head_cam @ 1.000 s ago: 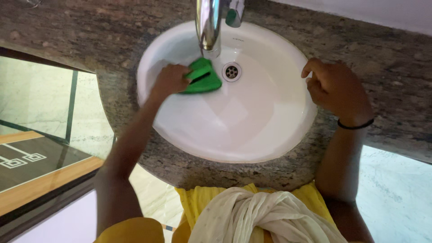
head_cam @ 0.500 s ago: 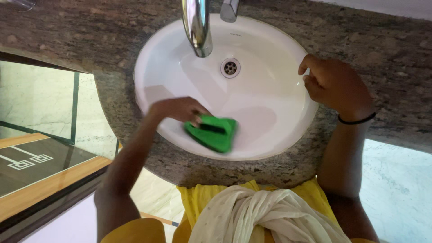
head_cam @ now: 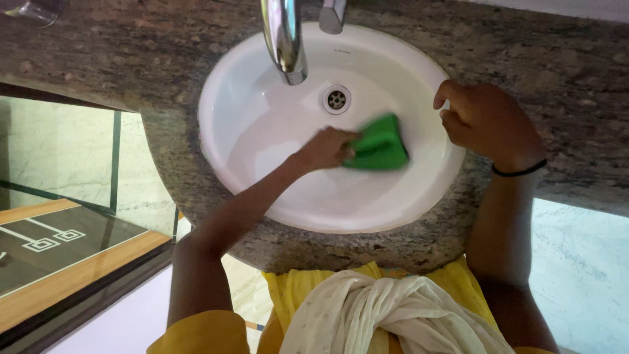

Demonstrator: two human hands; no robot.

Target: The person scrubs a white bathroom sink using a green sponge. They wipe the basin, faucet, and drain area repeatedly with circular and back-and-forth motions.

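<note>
Counting from the biggest down, you have one speckled granite counter (head_cam: 537,59), one white oval basin (head_cam: 262,118) sunk into it, one chrome tap (head_cam: 283,36) at the far rim, one green cloth (head_cam: 380,144) and one drain (head_cam: 336,99). The basin holds only the cloth and your left hand (head_cam: 325,148). That hand is clamped on the cloth's left edge, pressing it against the right inner wall. The cloth looks folded, bright green, blurred. Your right hand (head_cam: 488,121) is curled loosely, resting on the basin's right rim, holding nothing.
</note>
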